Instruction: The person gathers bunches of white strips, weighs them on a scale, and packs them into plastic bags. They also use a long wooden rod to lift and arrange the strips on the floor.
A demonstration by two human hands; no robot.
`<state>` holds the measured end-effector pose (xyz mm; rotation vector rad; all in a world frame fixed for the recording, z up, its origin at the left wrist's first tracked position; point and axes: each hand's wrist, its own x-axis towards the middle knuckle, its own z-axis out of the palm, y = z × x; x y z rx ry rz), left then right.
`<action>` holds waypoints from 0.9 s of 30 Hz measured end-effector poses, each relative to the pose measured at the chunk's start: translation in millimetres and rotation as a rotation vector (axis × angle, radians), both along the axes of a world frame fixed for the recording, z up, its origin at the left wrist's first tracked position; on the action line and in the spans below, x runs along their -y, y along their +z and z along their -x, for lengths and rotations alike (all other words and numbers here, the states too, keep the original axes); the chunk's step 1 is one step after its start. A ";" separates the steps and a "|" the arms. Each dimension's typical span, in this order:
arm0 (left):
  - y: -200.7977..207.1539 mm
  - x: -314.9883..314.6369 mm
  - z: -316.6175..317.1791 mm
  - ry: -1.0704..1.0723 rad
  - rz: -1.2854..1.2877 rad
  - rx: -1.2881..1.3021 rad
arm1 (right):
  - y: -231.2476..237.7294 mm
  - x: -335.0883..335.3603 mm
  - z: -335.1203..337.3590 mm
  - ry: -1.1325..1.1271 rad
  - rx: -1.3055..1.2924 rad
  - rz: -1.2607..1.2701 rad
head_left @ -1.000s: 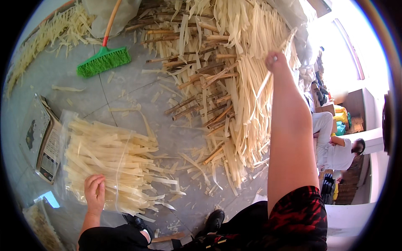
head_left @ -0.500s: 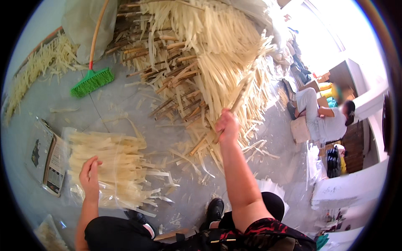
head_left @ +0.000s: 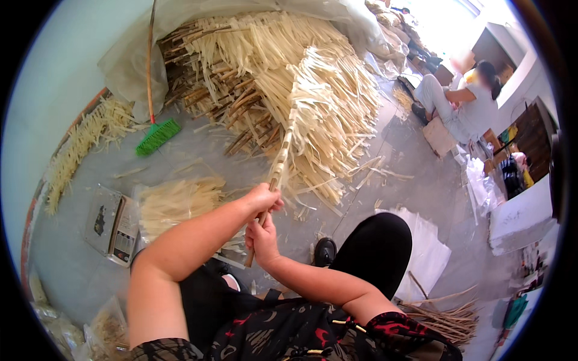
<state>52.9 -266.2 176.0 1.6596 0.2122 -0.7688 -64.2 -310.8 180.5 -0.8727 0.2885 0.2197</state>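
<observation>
head view: both hands (head_left: 263, 216) on bamboo strip (head_left: 282, 157)

Bright daylight, blown out at the upper right.

Glare washes the far corner white behind the seated person (head_left: 460, 99); the grey floor (head_left: 391, 156) is evenly lit with soft shadows, focus is sharp at centre, and fisheye bending ends in a black rim.
</observation>
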 end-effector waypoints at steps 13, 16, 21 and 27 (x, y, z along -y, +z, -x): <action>18.6 -64.0 52.9 0.097 -0.416 0.540 | 129.0 172.3 -17.9 0.300 0.604 0.988; 41.8 -80.9 77.5 0.046 -0.417 0.685 | 139.0 259.4 -68.5 0.042 0.552 1.018; 63.2 -140.2 105.3 0.025 -0.578 0.825 | 177.5 397.6 -144.4 -0.522 0.627 1.219; 95.3 -211.7 130.6 0.150 -0.637 0.979 | 271.6 535.7 -202.9 -0.836 0.605 0.616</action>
